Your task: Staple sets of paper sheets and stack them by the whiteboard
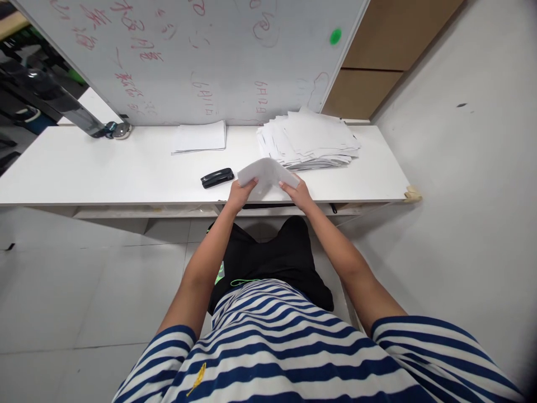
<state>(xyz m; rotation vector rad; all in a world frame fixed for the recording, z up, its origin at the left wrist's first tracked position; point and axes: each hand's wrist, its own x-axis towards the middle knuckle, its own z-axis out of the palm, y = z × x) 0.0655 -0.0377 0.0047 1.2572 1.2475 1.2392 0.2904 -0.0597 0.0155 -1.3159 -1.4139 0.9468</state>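
Observation:
Between both hands a white paper point(268, 174) is held up over the front edge of the desk, bowed in the middle; whether it is one sheet or several I cannot tell. My left hand point(242, 193) grips its left end, thumb on the near face. The right end is pinched the same way in my right hand point(297, 193). Just left of the paper lies a black stapler point(217, 178). A loose, uneven pile of papers point(312, 140) sits behind and to the right of my hands. Farther back on the left is a neater, thin stack of paper point(199, 137).
The white desk point(84, 173) has an open shelf under its top. A whiteboard point(188, 61) with red writing and a green magnet point(335, 36) stands along its back. A dark bottle-like object point(69, 103) leans at the left. A wall point(474, 168) closes the right side.

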